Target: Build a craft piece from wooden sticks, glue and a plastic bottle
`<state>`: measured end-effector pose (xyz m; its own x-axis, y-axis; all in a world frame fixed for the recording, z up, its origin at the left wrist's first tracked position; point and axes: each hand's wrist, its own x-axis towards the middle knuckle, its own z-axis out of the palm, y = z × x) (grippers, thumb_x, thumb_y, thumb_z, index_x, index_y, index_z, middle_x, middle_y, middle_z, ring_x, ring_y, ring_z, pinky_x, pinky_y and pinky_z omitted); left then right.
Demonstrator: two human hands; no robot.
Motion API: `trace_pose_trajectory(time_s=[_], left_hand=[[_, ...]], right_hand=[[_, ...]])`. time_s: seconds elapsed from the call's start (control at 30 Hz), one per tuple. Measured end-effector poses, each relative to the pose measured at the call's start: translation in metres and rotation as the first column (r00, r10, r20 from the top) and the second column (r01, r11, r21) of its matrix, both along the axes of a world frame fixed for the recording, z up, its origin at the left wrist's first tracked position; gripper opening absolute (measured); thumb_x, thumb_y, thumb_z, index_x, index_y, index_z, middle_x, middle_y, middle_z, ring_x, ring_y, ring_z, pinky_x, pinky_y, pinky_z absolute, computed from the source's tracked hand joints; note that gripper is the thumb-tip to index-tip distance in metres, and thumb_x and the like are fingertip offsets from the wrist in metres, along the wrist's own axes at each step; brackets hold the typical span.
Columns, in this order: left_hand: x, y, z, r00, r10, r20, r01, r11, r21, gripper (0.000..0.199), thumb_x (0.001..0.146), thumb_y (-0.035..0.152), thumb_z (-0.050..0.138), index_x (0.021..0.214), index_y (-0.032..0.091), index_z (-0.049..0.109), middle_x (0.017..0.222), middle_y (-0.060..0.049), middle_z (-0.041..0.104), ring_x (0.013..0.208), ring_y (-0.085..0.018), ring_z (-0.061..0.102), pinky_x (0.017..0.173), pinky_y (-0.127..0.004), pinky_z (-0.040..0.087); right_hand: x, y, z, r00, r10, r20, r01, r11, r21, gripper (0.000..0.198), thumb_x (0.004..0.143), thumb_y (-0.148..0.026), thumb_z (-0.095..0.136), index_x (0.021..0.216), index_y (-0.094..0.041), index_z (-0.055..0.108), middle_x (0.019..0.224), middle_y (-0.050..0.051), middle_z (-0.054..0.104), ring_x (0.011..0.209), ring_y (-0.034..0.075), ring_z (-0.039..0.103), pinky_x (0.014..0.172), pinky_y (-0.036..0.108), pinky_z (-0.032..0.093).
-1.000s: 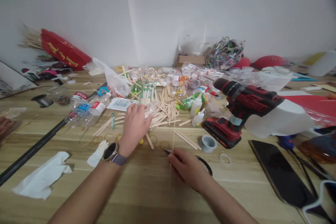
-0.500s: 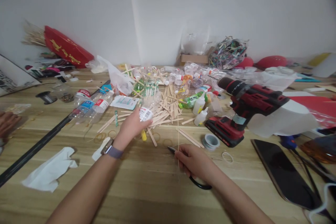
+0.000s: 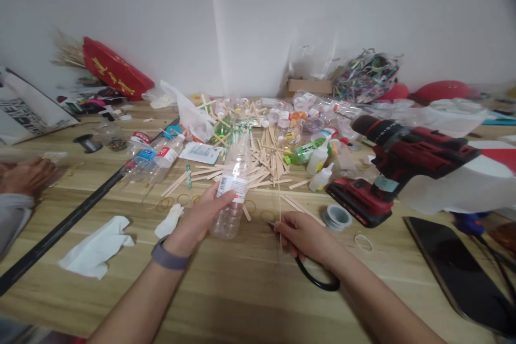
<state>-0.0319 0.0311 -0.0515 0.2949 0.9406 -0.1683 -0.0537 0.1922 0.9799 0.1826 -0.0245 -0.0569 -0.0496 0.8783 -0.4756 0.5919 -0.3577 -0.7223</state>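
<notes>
Above the wooden table (image 3: pixel 226 301), holding the clear bottle (image 3: pixel 234 189) at seven o'clock in the left hand (image 3: pixel 203 216), thin strip (image 3: pixel 279 199) and black-handled tool (image 3: pixel 316 282) at five in the right hand (image 3: pixel 300 234); best to squeeze lightly, angling metal clear of plastic.

A clear plastic bottle (image 3: pixel 237 185) with a white barcoded label is held aslant, base toward the table's (image 3: pixel 209 301) near edge, neck toward the far one. To its right, a thin, straight, pale stick (image 3: pixel 279 193) crosses black-handled scissors (image 3: pixel 312 280), their dark tip pointing leftward.
</notes>
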Motion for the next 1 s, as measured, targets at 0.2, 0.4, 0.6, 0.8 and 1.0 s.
trace_pose_trajectory(time_s=[0.2,0.4,0.6,0.8,1.0], left_hand=[[-0.006,-0.002,-0.01,0.995,-0.003,0.096,0.008,0.998,-0.061,0.066,0.063,0.055,0.079,0.112,0.017,0.057,0.095,-0.007,0.073,0.082,-0.023,0.07,0.075,-0.032,0.052],[-0.008,-0.002,-0.013,0.997,-0.007,0.08,0.014,0.995,-0.098,0.061,0.068,0.057,0.074,0.113,0.018,0.058,0.095,-0.007,0.073,0.088,-0.025,0.07,0.077,-0.033,0.051],[-0.006,-0.002,-0.015,0.997,-0.03,0.072,0.036,0.996,-0.082,0.061,0.069,0.058,0.073,0.114,0.02,0.059,0.097,-0.008,0.074,0.091,-0.025,0.07,0.082,-0.036,0.052],[-0.004,-0.004,-0.014,0.998,-0.024,0.05,0.029,0.994,-0.101,0.054,0.071,0.055,0.071,0.111,0.021,0.058,0.093,-0.006,0.074,0.088,-0.025,0.071,0.082,-0.036,0.052],[-0.003,-0.004,-0.011,0.999,-0.005,0.038,0.01,0.993,-0.121,0.051,0.069,0.053,0.073,0.107,0.022,0.059,0.093,-0.005,0.075,0.091,-0.027,0.071,0.086,-0.038,0.051]], right_hand=[[-0.001,0.001,-0.003,1.0,-0.003,-0.01,0.002,1.0,-0.018,0.038,0.096,-0.017,0.043,0.058,-0.02,0.045,0.039,-0.008,0.048,0.031,0.006,0.042,0.034,0.017,0.031],[0.0,0.004,-0.007,1.0,-0.015,-0.028,0.014,1.0,-0.017,0.039,0.097,-0.02,0.044,0.058,-0.02,0.045,0.038,-0.008,0.047,0.03,0.006,0.04,0.034,0.016,0.028],[0.0,0.004,-0.004,0.999,-0.019,-0.049,0.018,1.0,-0.019,0.035,0.093,-0.022,0.05,0.058,-0.02,0.045,0.037,-0.008,0.047,0.03,0.006,0.04,0.033,0.016,0.029],[0.003,0.003,-0.008,0.996,-0.03,-0.082,0.029,0.999,-0.013,0.032,0.092,-0.02,0.049,0.06,-0.02,0.044,0.041,-0.008,0.048,0.031,0.005,0.042,0.033,0.016,0.031],[0.004,0.003,-0.014,0.993,-0.046,-0.105,0.046,0.999,-0.004,0.024,0.089,-0.021,0.052,0.066,-0.02,0.047,0.047,-0.009,0.049,0.033,0.006,0.046,0.032,0.016,0.033]])
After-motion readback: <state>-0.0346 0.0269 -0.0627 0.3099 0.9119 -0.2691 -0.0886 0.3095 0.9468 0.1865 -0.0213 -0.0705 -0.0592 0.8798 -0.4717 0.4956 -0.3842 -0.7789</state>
